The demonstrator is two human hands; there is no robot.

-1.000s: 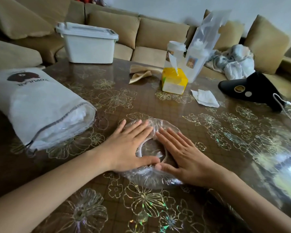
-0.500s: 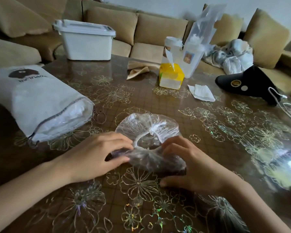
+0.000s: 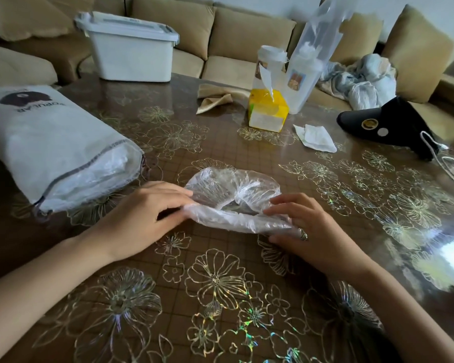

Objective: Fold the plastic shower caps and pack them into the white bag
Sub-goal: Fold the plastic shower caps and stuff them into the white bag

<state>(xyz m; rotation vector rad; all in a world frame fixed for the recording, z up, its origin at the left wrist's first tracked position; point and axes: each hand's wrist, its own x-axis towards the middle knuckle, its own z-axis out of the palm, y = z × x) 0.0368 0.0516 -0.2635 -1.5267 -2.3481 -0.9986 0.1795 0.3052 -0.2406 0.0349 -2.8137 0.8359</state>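
Fingers (image 3: pixel 168 191) of left hand (image 3: pixel 139 213) and right hand (image 3: pixel 308 227) pinched the near edge of the shower cap (image 3: pixel 231 188), mid-fold, on the desk (image 3: pixel 220 284) just beside the white bag (image 3: pixel 58 153). Next move looked like laying that edge over and pressing flat.

Bare forearms; silver ring (image 3: pixel 303 235), right hand (image 3: pixel 317 227)

Clear shower cap (image 3: pixel 231 189); white bag (image 3: pixel 50 150); brown, gold-flowered table (image 3: pixel 220 297).

Thin, crinkled clear plastic shower cap (image 3: pixel 231 195); matt woven white bag (image 3: pixel 50 145) at the table's (image 3: pixel 220 297) left edge; glossy tabletop.
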